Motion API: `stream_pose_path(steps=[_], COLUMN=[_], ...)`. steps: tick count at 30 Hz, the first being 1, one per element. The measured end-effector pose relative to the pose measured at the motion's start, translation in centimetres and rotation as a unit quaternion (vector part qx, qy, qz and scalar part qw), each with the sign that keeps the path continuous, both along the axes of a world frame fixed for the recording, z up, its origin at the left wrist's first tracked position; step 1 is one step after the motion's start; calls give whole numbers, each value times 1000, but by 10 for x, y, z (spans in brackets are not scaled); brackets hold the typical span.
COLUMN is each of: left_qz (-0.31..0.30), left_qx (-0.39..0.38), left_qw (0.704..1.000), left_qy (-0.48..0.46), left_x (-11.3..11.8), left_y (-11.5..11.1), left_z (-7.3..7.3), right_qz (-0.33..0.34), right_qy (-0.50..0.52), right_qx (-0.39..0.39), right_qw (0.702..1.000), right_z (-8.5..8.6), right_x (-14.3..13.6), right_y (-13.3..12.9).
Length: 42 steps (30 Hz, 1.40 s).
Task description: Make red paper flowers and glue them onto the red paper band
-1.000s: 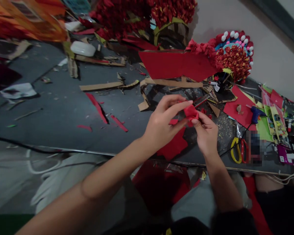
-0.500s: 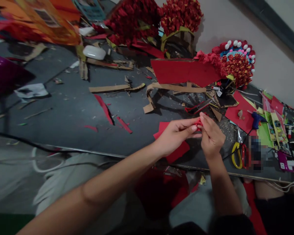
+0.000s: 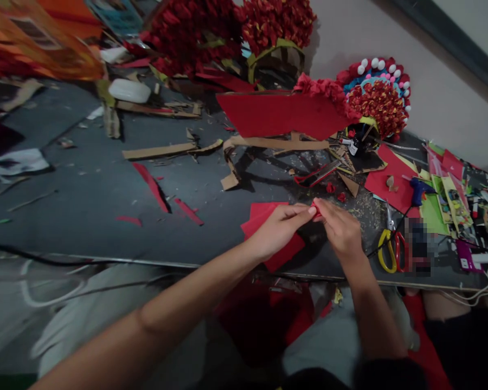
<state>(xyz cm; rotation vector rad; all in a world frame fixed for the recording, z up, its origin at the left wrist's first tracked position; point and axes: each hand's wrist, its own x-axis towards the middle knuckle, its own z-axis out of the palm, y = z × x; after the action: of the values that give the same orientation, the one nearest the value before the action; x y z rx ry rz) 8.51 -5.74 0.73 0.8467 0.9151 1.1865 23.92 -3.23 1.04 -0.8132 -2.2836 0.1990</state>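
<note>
Between the fingertips of both hands is a small red paper piece (image 3: pixel 317 210). My left hand (image 3: pixel 282 226) pinches it from the left, and my right hand (image 3: pixel 341 226) grips it from the right. Partly under my left hand lie flat red paper sheets (image 3: pixel 287 253). Two small crumpled red pieces (image 3: pixel 335 193) rest on the dark table (image 3: pixel 85 216) just beyond my right hand. A red-handled cutter (image 3: pixel 317 174) lies behind them.
Scissors (image 3: pixel 390 246) and a blue glue gun (image 3: pixel 422 190) lie to the right. Cardboard strips (image 3: pixel 276 144), a red panel (image 3: pixel 282 112) and red flower-covered pieces (image 3: pixel 378 105) are farther back. A white case (image 3: pixel 129 90) sits at the back left. Another person's leg (image 3: pixel 447 306) shows at the lower right.
The view has shifted, so the table items appear farther left. My fingers have closed more tightly around the red piece, and two small red pieces now show beyond my right hand.
</note>
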Motion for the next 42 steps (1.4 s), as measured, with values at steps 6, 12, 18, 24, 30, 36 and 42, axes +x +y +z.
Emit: stream_pose_path(steps=[6, 12, 18, 24, 30, 36, 42], left_qz=[-96, -120, -76, -6, -18, -47, -90], left_qx=[-91, -84, -69, -47, -35, -111, -146], left_qw=[977, 976, 991, 998, 999, 986, 958], left_qy=[-165, -162, -81, -39, -32, -115, -229], left_x=[7, -1, -12, -3, 0, 5, 13], left_y=[-5, -5, 1, 0, 0, -3, -8], left_z=[-3, 2, 7, -3, -6, -3, -4], right_qz=[-20, -3, -11, 9, -23, -65, -63], right_qy=[166, 154, 1, -78, -98, -35, 112], right_qx=[-6, -29, -39, -57, -11, -25, -53], right_qw=[986, 988, 999, 995, 995, 997, 990], right_z=[-2, 9, 17, 18, 6, 2, 8], right_x=[-10, -19, -13, -12, -8, -12, -23], right_y=[-9, -14, -11, -10, -8, -9, -12])
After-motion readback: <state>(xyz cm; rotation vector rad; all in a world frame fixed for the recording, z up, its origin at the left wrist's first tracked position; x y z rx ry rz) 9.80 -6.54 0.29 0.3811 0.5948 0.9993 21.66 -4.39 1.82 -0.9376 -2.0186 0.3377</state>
